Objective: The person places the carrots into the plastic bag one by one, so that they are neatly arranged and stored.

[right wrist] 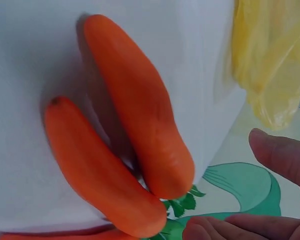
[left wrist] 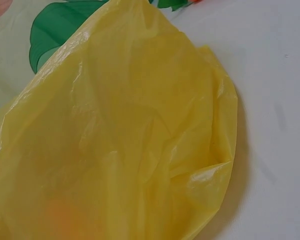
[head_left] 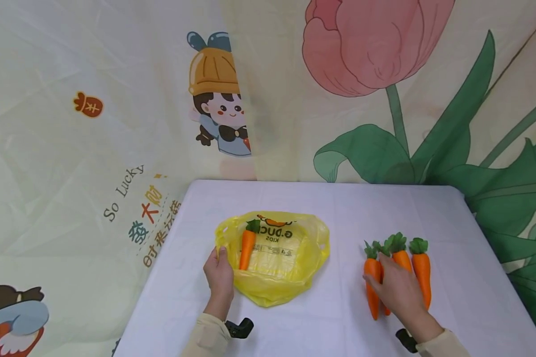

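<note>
A yellow plastic bag (head_left: 272,290) lies open on the table, with one orange carrot (head_left: 247,248) inside it. My left hand (head_left: 220,277) pinches the bag's left rim; in the left wrist view the bag (left wrist: 120,120) fills most of the frame and the hand does not show. On the right lie several carrots (head_left: 422,272) with green tops. Above the left ones is my right hand (head_left: 399,290), fingers near the green tops. In the right wrist view, thumb and fingers (right wrist: 285,155) are apart beside two carrots (right wrist: 145,110), holding neither.
The table (head_left: 339,322) has a white cover. Behind it hangs a printed cloth (head_left: 277,124) with a large tulip and a cartoon figure. A black wrist camera (head_left: 239,328) sits at the left wrist, another (head_left: 406,340) at the right.
</note>
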`<action>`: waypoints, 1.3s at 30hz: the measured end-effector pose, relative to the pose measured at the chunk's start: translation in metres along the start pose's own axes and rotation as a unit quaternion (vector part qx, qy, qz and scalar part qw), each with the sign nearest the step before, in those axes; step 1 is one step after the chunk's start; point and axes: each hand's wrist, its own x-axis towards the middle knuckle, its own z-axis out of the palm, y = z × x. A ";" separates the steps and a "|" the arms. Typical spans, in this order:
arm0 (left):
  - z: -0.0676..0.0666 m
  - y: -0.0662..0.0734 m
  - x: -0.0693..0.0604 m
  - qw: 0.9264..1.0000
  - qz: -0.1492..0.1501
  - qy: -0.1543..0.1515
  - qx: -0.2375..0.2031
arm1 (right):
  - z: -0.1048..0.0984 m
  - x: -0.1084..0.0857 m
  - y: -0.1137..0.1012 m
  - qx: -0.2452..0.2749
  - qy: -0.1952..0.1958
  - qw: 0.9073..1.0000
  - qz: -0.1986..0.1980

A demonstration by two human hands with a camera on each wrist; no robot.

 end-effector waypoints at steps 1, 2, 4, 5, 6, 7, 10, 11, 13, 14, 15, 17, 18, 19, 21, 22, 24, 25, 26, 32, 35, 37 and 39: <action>0.000 0.000 0.000 1.000 0.000 0.000 0.000 | 0.002 0.000 0.001 0.000 -0.004 1.000 0.003; 0.000 0.000 0.000 1.000 -0.001 0.001 0.000 | 0.004 0.001 0.001 0.001 -0.010 1.000 0.007; 0.000 0.000 0.000 1.000 -0.001 0.000 -0.001 | 0.007 0.002 0.003 0.002 -0.019 1.000 0.015; -0.001 0.000 0.000 1.000 -0.001 0.000 -0.002 | 0.008 0.002 0.003 0.003 -0.023 1.000 0.018; -0.001 0.000 0.000 1.000 -0.002 0.000 0.000 | 0.009 0.003 0.004 0.004 -0.027 0.999 0.022; -0.001 0.000 0.000 1.000 -0.002 0.000 0.000 | 0.010 0.003 0.004 0.003 -0.033 0.999 0.026; -0.001 0.000 -0.001 1.000 -0.005 -0.001 -0.001 | 0.012 0.005 0.005 0.004 -0.048 0.998 0.037; -0.001 0.001 -0.001 1.000 -0.005 0.000 -0.001 | 0.013 0.006 0.006 0.006 -0.053 0.998 0.041; -0.001 0.001 -0.001 1.000 -0.007 0.001 -0.002 | 0.013 0.006 0.006 0.008 -0.060 0.997 0.047; -0.001 0.001 -0.001 1.000 -0.008 0.002 -0.002 | 0.014 0.007 0.006 0.010 -0.062 0.997 0.049; -0.001 0.000 -0.001 1.000 -0.007 0.002 -0.001 | 0.015 0.007 0.006 0.013 -0.064 0.997 0.050; -0.001 0.000 0.000 1.000 -0.007 0.003 -0.001 | 0.016 0.008 0.006 0.015 -0.064 0.997 0.049; -0.001 0.001 0.000 1.000 -0.006 0.003 -0.002 | 0.017 0.009 0.006 0.016 -0.063 0.997 0.049; -0.001 0.001 -0.001 1.000 -0.004 0.003 -0.003 | 0.017 0.010 0.005 0.019 -0.066 0.996 0.051; -0.001 0.001 -0.001 1.000 0.000 0.001 -0.007 | 0.020 0.011 0.003 0.019 -0.070 0.996 0.054; -0.001 0.001 -0.001 1.000 0.000 0.001 -0.008 | 0.020 0.012 0.002 0.019 -0.073 0.996 0.056; -0.001 0.001 -0.002 1.000 0.002 0.000 -0.011 | 0.022 0.013 0.000 0.021 -0.082 0.994 0.063; -0.001 0.001 -0.002 1.000 0.003 -0.001 -0.013 | 0.023 0.014 0.000 0.021 -0.085 0.994 0.063; -0.001 0.001 -0.002 1.000 0.003 -0.002 -0.014 | 0.024 0.014 -0.001 0.021 -0.087 0.994 0.062; -0.001 0.002 -0.002 1.000 0.006 -0.003 -0.017 | 0.029 0.018 -0.001 0.023 -0.093 0.994 0.052; -0.002 0.002 -0.002 1.000 0.005 -0.003 -0.017 | 0.033 0.019 -0.001 0.026 -0.094 0.994 0.048; -0.002 0.002 -0.002 1.000 0.005 -0.003 -0.016 | 0.035 0.019 -0.001 0.031 -0.094 0.994 0.045; -0.002 0.001 -0.002 1.000 0.002 -0.001 -0.012 | 0.035 0.020 -0.002 0.035 -0.092 0.994 0.041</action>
